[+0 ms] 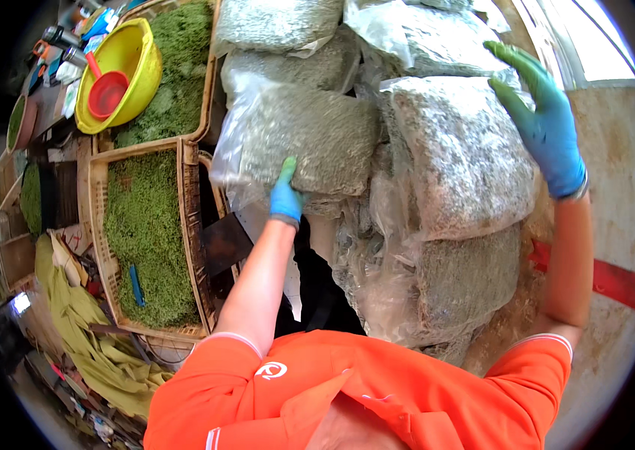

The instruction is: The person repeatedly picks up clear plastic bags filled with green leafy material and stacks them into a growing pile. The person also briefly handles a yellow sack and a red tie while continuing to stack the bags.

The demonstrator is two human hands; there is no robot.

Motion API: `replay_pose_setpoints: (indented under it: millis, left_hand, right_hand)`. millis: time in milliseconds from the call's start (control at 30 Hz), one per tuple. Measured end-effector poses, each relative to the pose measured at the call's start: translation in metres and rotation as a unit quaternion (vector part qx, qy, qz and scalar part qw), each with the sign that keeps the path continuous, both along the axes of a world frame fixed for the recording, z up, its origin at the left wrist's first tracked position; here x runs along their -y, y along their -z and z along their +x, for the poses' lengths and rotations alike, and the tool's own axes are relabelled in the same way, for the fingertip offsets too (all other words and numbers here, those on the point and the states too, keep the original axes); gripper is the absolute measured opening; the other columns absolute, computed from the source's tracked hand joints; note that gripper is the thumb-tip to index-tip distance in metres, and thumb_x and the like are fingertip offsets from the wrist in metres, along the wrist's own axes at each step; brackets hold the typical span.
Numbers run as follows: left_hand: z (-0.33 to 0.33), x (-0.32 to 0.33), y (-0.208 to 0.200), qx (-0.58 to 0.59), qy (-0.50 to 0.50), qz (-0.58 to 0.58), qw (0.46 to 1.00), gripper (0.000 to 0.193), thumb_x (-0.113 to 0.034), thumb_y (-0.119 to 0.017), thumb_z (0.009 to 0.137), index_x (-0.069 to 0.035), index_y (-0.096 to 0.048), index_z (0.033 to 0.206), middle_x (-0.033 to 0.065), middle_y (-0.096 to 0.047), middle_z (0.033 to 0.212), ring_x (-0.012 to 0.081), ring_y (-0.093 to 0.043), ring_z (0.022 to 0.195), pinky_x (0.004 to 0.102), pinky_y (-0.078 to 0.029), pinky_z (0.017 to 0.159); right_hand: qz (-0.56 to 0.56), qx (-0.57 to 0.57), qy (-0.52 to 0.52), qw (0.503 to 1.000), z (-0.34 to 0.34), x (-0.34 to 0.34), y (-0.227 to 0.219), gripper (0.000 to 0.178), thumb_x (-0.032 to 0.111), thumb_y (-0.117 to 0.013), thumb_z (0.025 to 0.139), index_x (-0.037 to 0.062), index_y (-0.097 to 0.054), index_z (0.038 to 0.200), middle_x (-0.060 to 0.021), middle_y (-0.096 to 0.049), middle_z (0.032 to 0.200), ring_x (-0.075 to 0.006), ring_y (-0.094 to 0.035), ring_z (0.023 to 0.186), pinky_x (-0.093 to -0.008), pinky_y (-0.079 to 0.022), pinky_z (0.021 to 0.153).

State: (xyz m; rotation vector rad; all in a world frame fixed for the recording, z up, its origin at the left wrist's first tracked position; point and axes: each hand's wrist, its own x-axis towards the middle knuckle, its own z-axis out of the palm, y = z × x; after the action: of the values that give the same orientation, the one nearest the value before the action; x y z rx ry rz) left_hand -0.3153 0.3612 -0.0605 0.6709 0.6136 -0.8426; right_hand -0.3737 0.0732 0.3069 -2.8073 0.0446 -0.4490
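light: bright, strongest from upper right | opening [610, 37]: blown out to white | bags [467, 142]: hard glare on the plastic, washing out patches on the right stack | shade: lower-left clutter [70, 382] dim and soft | focus: centre fairly crisp | lens: crate [189, 225] edges bowed, black corners, bluish fringe at rim

Lower filled bags [471, 281] carry the upper filled bags [460, 150].
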Motion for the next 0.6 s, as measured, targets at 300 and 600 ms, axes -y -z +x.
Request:
replay_pose_setpoints:
  millis: [300,600]
  left_hand:
    - [-0.036,-0.020,0.014,-0.063,0.143,0.063,0.986,0.094,-0.064,-0.063,0.073,-0.007,-0.031,0.140,0.0195,-0.034,0.141,0.0419,-0.033,0.127,0.0547,-0.029,0.105]
    - [-0.020,-0.037,-0.029,-0.055,0.444,0.162,0.879,0.103,-0.072,-0.053,0.075,-0.003,-0.020,0.143,0.0354,-0.032,0.135,0.0510,-0.044,0.116,0.0594,-0.040,0.092]
  right_hand:
    - [-0.122,-0.061,0.276,0.952,-0.129,0.002,0.002,0.039,0.026,-0.068,0.080,0.0052,-0.061,0.112,-0.0162,-0.060,0.113,-0.0316,-0.056,0.105,-0.0366,-0.045,0.090]
    - [0.053,-0.061,0.417,0.905,-0.159,0.082,0.076,0.085,0.047,-0.070,0.074,-0.0057,-0.038,0.132,-0.0256,-0.052,0.124,-0.0341,-0.053,0.113,-0.0388,-0.041,0.095]
